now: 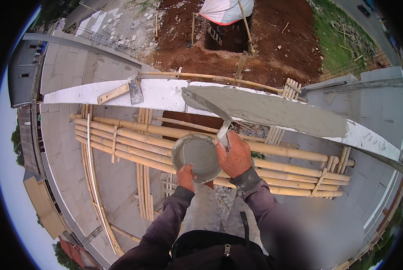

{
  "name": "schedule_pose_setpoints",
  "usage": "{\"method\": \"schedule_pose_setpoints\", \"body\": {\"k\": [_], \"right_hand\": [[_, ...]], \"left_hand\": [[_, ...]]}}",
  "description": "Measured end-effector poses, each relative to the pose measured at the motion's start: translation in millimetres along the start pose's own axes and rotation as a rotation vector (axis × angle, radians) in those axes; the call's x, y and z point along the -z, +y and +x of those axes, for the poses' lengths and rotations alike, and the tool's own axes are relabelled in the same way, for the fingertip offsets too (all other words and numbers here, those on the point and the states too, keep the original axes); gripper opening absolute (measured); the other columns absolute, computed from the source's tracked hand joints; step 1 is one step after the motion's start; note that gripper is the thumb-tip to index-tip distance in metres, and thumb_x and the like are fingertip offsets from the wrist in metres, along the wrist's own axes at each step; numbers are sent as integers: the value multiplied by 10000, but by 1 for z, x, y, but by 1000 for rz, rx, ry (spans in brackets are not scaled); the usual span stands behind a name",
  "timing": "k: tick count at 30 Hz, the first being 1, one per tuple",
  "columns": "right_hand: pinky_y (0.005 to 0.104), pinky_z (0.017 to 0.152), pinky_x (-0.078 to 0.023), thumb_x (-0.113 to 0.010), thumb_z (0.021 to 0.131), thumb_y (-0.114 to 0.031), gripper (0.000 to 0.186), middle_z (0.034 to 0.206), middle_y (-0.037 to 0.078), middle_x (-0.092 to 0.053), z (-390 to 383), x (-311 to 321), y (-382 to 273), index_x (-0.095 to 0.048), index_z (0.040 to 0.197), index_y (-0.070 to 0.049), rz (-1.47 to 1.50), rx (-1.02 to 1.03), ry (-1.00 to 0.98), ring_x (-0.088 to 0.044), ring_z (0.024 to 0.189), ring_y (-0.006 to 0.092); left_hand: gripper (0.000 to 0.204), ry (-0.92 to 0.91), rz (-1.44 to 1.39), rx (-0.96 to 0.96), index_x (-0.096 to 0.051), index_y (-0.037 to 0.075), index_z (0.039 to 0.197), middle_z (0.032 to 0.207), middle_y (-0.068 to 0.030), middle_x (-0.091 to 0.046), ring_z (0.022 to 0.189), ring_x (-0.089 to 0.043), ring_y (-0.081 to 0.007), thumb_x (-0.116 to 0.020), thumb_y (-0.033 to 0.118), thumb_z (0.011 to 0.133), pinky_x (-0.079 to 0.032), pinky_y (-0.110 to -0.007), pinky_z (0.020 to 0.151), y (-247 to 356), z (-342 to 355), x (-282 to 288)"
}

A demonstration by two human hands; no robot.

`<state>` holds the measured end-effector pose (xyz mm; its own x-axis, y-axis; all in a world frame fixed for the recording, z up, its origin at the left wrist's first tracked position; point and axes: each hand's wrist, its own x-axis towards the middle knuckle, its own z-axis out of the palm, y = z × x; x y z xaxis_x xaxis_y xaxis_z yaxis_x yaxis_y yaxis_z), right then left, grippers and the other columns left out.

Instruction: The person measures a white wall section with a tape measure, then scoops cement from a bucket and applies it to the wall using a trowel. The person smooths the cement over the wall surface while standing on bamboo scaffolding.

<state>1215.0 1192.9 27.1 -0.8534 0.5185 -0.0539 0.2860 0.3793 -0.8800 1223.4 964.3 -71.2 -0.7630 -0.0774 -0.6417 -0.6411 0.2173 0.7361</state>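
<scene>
With my left hand (186,177) I grip the near left rim of a round bowl (176,155) that holds wet grey mortar (201,155). My right hand (235,155) is closed around the handle of a trowel (210,105), just right of the bowl. The trowel's blade reaches forward over the white block wall top (161,92) and lies against a spread of grey mortar (273,108). That layer covers the wall top from its middle toward the right. Farther left on the same wall top rests a hatchet-like tool (125,92) with a wooden handle and a mortar-stained metal head.
Below me, bamboo poles (134,135) form a scaffold running left to right along the wall. Beyond the wall lies red soil (273,54) with a dug pit (228,38) partly under a white sheet (228,11). Grey block walls (66,148) rise on both sides.
</scene>
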Motion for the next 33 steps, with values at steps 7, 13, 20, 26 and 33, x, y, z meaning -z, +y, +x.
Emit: {"method": "schedule_pose_setpoints", "body": {"k": [7, 13, 20, 26, 33], "right_hand": [[515, 656, -478, -687, 828, -172, 239, 801, 231, -628, 19, 11, 10, -556, 950, -14, -206, 95, -276, -621, 758, 454], [497, 650, -481, -686, 851, -190, 249, 803, 238, -635, -17, -20, 29, -559, 939, 6, -28, -120, -154, -632, 741, 443], [442, 663, -511, -670, 868, -214, 265, 767, 228, -651, -59, 68, 91, -608, 992, 12, 131, -344, 62, -664, 741, 403], [312, 495, -430, -635, 914, -163, 182, 652, 63, -605, -95, 181, 162, -607, 883, 14, 425, -470, 245, -551, 513, 137], [258, 412, -390, -591, 956, -213, 201, 660, 33, -577, -114, 314, 235, -603, 922, -15, 538, -542, 483, -533, 474, 104]], "left_hand": [[202, -23, -198, 139, -643, 20, 778, 581, -24, -465, 490, -448, -135, -613, 183, 894, -418, -318, 500, -12, -15, -30], [188, -115, -110, 117, -664, 16, 844, 585, -19, -455, 503, -455, -135, -616, 192, 893, -415, -317, 499, -29, -21, -44], [181, -72, -104, 209, -610, 33, 778, 565, -5, -411, 469, -397, -122, -603, 176, 889, -389, -316, 477, -33, -19, -57], [213, -123, 12, 166, -561, 62, 718, 540, -1, -390, 451, -368, -121, -602, 184, 888, -374, -315, 472, -30, -19, -63], [210, -173, 70, 134, -551, 87, 710, 550, 7, -381, 455, -360, -110, -605, 189, 886, -368, -309, 474, -29, -24, -79]]}}
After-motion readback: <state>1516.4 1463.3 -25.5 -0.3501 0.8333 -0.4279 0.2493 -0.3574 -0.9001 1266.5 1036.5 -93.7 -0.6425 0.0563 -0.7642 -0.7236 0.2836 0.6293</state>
